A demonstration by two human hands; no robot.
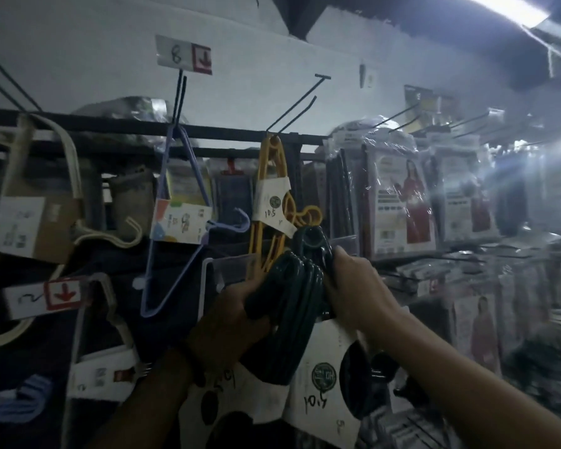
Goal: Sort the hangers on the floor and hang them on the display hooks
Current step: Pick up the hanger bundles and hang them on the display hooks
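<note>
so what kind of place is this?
Likely a household-goods shop aisle: display hooks with a price tag, yellow hangers hung with handwritten prices, and bagged goods on pegs. Both hands hold dark green hangers.

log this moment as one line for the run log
phase: hanging | left hand: gripping dark green hangers | right hand: gripping same bundle | nearest: yellow hangers on display hook

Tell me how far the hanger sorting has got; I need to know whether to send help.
Done: yellow hangers, purple hangers and cream hangers already hang from display hooks. In hand: the left hand and right hand grip a dark green hanger bundle, raised below the yellow set but not yet hooked. Left: hooking this bundle. The floor is out of view, so the remaining pile cannot be judged.
</note>
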